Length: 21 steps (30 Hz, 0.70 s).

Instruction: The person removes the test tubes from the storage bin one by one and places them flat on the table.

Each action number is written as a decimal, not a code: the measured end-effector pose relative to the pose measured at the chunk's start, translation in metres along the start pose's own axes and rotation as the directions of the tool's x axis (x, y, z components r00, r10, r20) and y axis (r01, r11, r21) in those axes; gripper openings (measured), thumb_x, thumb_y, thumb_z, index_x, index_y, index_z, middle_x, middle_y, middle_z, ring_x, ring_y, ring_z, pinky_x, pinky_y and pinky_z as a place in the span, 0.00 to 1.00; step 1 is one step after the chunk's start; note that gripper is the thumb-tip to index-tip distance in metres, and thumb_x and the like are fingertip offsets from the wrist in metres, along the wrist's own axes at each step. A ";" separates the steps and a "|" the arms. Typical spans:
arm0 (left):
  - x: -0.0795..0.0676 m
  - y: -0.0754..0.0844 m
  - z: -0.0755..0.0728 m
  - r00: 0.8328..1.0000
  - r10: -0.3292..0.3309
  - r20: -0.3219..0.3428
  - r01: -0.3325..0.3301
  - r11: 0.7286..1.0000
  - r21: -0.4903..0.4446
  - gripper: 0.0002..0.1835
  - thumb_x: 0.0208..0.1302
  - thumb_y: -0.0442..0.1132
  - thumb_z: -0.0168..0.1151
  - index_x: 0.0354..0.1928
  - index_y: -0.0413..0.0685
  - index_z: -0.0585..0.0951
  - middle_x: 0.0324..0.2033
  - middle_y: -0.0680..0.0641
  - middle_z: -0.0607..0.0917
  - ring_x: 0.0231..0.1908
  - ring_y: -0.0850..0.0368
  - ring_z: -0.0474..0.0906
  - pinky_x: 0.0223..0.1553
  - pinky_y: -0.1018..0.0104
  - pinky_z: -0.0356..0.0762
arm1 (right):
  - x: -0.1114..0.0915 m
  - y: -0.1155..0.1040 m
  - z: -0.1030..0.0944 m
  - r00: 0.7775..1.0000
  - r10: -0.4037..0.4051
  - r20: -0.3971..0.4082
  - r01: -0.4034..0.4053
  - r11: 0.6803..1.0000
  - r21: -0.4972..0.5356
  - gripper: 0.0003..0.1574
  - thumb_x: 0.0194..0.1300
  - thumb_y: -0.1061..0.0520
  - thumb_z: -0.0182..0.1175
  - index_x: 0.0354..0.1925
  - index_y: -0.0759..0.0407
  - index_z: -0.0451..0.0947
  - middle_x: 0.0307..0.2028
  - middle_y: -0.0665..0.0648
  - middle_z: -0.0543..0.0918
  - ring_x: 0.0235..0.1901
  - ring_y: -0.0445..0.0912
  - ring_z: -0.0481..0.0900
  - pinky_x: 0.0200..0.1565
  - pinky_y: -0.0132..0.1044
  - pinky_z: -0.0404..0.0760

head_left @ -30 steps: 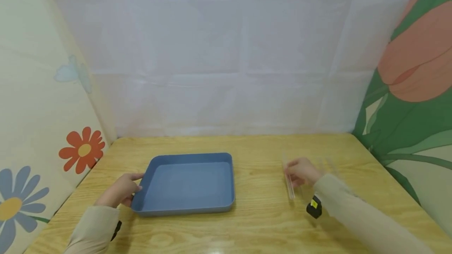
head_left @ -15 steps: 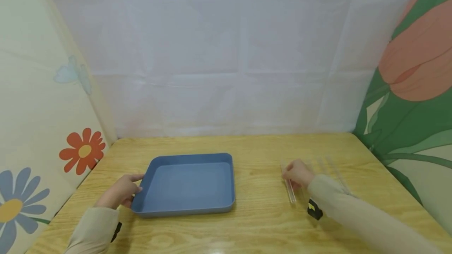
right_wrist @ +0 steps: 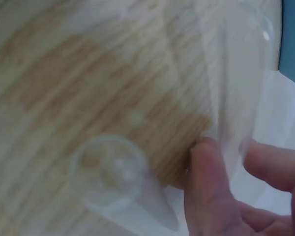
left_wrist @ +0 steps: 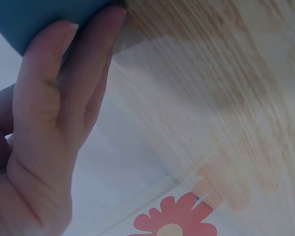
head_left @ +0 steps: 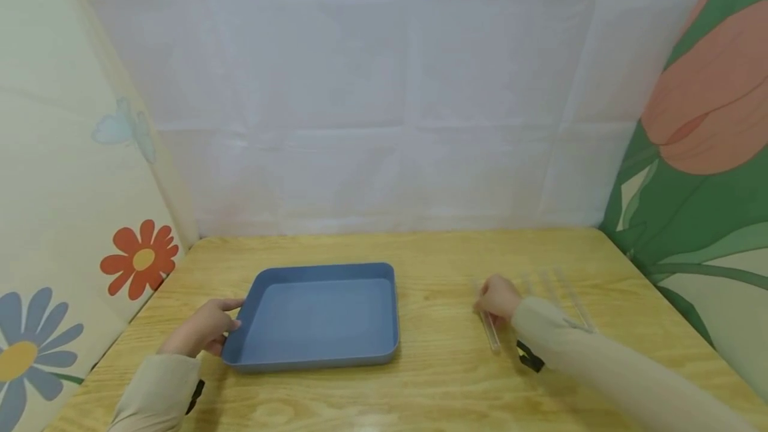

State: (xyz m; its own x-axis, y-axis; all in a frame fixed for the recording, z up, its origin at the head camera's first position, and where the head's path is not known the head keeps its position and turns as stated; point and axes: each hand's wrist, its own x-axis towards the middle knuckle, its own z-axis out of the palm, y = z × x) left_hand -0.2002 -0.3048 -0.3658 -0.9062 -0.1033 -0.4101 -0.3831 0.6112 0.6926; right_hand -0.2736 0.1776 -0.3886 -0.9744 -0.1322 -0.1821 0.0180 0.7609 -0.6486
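Note:
A shallow blue tray point(head_left: 312, 317) with raised walls lies left of centre on the table. My left hand point(head_left: 204, 327) grips its left wall, thumb at the rim and fingers against the outside; in the left wrist view the thumb and fingertips meet the tray's edge. To the right of the tray, my right hand point(head_left: 499, 297) pinches a clear test tube point(head_left: 491, 335), which points toward me close over the table. The right wrist view shows this tube's rounded end beyond the thumb point(right_wrist: 209, 182). A second clear tube point(right_wrist: 108, 172) lies beside the hand there.
Several clear tubes point(head_left: 575, 299) lie side by side right of my right hand, partly behind the sleeve. The wood-grain table point(head_left: 441, 379) meets a white cloth backdrop point(head_left: 384, 152). Flower-printed panels stand at the left and right point(head_left: 708, 232).
My right hand has moved slightly left and toward me with the test tube. More of the tubes on the right show past the sleeve. The left hand and tray hold still.

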 end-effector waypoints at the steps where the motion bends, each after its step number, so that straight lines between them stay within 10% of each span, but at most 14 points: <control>1: 0.000 0.000 0.000 1.000 0.002 0.003 -0.002 1.000 0.000 0.30 0.70 0.25 0.48 0.70 0.25 0.52 0.51 0.20 0.71 0.35 0.43 0.81 0.34 0.54 0.82 | 0.001 0.000 0.001 1.000 -0.001 0.002 0.001 1.000 -0.007 0.11 0.56 0.68 0.65 0.23 0.66 0.72 0.14 0.56 0.74 0.11 0.41 0.70 0.16 0.32 0.75; 15: 0.003 -0.003 0.000 1.000 -0.020 -0.002 0.020 1.000 -0.004 0.29 0.69 0.25 0.48 0.70 0.25 0.53 0.49 0.22 0.73 0.35 0.43 0.81 0.34 0.53 0.83 | 0.007 0.001 0.006 0.999 -0.034 -0.001 0.034 0.997 -0.068 0.15 0.55 0.67 0.66 0.19 0.64 0.70 0.11 0.56 0.74 0.08 0.41 0.70 0.14 0.33 0.75; 21: 0.004 -0.002 -0.002 1.000 -0.017 -0.012 0.017 1.000 0.000 0.29 0.69 0.24 0.47 0.69 0.24 0.53 0.49 0.22 0.72 0.34 0.44 0.80 0.33 0.53 0.83 | 0.003 -0.004 -0.003 0.998 -0.058 -0.014 0.057 0.996 -0.067 0.17 0.59 0.66 0.63 0.39 0.82 0.71 0.19 0.61 0.76 0.11 0.43 0.71 0.16 0.34 0.75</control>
State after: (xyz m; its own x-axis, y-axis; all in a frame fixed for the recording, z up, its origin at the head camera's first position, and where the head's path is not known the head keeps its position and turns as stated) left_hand -0.2034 -0.3076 -0.3677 -0.9015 -0.1230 -0.4149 -0.3986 0.6094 0.6854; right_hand -0.2770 0.1758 -0.3845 -0.9768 -0.1672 -0.1339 -0.0526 0.7932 -0.6067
